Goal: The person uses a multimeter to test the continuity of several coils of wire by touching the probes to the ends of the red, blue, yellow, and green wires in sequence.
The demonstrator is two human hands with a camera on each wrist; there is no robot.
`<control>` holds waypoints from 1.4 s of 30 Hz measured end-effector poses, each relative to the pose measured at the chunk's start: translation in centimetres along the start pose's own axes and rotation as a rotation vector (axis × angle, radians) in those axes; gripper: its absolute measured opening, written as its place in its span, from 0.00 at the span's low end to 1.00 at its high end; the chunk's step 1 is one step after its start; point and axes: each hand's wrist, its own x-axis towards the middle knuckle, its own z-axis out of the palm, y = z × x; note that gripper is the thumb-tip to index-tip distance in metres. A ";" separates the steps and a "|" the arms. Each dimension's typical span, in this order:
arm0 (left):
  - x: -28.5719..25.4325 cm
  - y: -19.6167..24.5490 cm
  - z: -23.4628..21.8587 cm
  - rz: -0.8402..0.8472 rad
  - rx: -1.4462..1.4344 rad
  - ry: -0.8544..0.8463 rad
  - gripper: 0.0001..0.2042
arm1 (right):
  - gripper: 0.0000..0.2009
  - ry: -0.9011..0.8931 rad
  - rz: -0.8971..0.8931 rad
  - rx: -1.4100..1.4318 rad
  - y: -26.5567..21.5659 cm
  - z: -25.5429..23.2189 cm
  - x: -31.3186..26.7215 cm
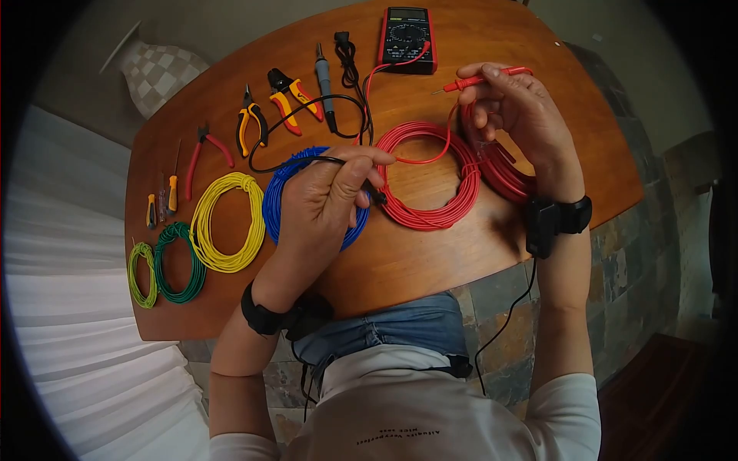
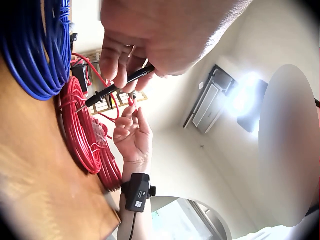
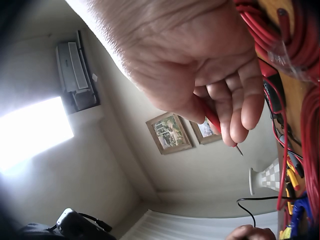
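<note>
My left hand [image 1: 319, 201] is raised over the blue wire coil [image 1: 272, 206] and pinches a black test probe [image 2: 140, 73]. In the left wrist view its bare metal tip points down toward a red wire coil [image 2: 80, 137]. My right hand [image 1: 526, 115] is up at the right, over a second red coil [image 1: 507, 180], and holds a red test probe [image 1: 459, 84] between thumb and fingers. The red probe's metal tip points left. Leads run from both probes to the multimeter [image 1: 407, 34], a black and red unit lying at the table's far edge.
On the wooden table [image 1: 369, 280] lie yellow [image 1: 201, 230], dark green [image 1: 161, 265] and light green [image 1: 132, 276] wire coils. Behind them are red-handled cutters [image 1: 192, 167], pliers [image 1: 243, 134], wire strippers [image 1: 287, 115], a soldering iron [image 1: 324, 81] and small screwdrivers [image 1: 173, 194].
</note>
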 end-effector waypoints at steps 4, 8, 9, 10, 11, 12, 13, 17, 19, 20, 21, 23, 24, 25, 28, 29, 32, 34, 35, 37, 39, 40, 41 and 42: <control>-0.3 1.4 0.2 -0.135 -0.069 0.002 0.19 | 0.17 0.010 -0.001 -0.005 0.0 0.1 0.1; -0.6 1.4 0.1 -0.185 -0.085 0.026 0.16 | 0.16 0.100 0.026 -0.096 -0.5 0.3 -0.6; -0.7 1.3 -0.3 -0.101 0.112 0.003 0.16 | 0.16 0.132 0.033 -0.134 -0.6 0.5 -0.9; -0.7 1.2 -0.8 -0.015 0.308 -0.016 0.16 | 0.16 0.147 0.038 -0.175 -0.7 0.5 -1.3; -0.8 1.1 -1.2 0.072 0.502 -0.033 0.15 | 0.16 0.161 0.045 -0.216 -0.7 0.5 -1.9; -0.9 1.0 -1.3 0.113 0.534 -0.031 0.15 | 0.15 0.175 0.053 -0.257 -0.7 0.7 -2.6; -1.0 0.8 -1.4 0.153 0.567 -0.030 0.15 | 0.14 0.225 0.023 -0.329 -0.9 1.3 -3.4; -1.3 0.9 0.0 -0.105 -0.043 0.020 0.15 | 0.09 0.372 -0.161 -0.399 0.3 1.7 -6.0; -1.2 0.5 0.0 -0.115 -0.134 0.013 0.17 | 0.10 0.449 -0.230 -0.454 1.3 1.5 -7.0; -1.2 0.3 0.0 -0.120 -0.177 0.009 0.17 | 0.10 0.488 -0.266 -0.480 1.6 1.3 -7.3; -1.2 0.1 0.0 -0.111 -0.193 0.023 0.17 | 0.10 0.503 -0.261 -0.475 1.8 1.3 -7.5; -1.2 -0.2 0.1 -0.092 -0.221 0.051 0.17 | 0.09 0.536 -0.253 -0.463 1.9 1.2 -7.7; -1.2 -0.3 0.2 -0.084 -0.234 0.078 0.17 | 0.09 0.530 -0.250 -0.468 2.0 1.1 -7.7; -1.2 -0.3 0.3 -0.077 -0.247 0.105 0.16 | 0.09 0.525 -0.247 -0.472 2.0 1.1 -7.7; -1.3 -0.8 0.3 -0.063 -0.251 0.135 0.15 | 0.09 0.527 -0.234 -0.465 2.1 1.1 -7.7; -1.3 -1.0 0.2 -0.060 -0.245 0.136 0.15 | 0.09 0.531 -0.230 -0.459 2.1 1.0 -7.7; -1.4 -1.1 0.0 -0.051 -0.219 0.105 0.15 | 0.08 0.542 -0.234 -0.453 2.3 1.0 -7.7; -1.4 -0.9 0.1 -0.061 -0.209 0.086 0.16 | 0.08 0.542 -0.252 -0.440 2.6 1.1 -7.4; -1.3 -0.8 0.1 -0.066 -0.204 0.076 0.16 | 0.08 0.542 -0.262 -0.434 2.7 1.1 -7.4; -1.3 -0.6 -0.1 -0.070 -0.198 0.043 0.17 | 0.08 0.547 -0.243 -0.422 2.6 1.0 -7.5; -1.2 -0.3 -0.3 -0.078 -0.193 0.016 0.18 | 0.08 0.546 -0.238 -0.419 2.6 0.9 -7.5; -1.2 -0.2 -0.3 -0.086 -0.192 0.005 0.18 | 0.09 0.542 -0.241 -0.423 2.7 0.8 -7.5; -1.3 -0.1 -0.4 -0.093 -0.190 -0.006 0.18 | 0.09 0.539 -0.244 -0.427 2.8 0.8 -7.5; -1.3 -0.2 -0.4 -0.098 -0.191 -0.005 0.18 | 0.09 0.536 -0.242 -0.433 2.8 0.8 -7.5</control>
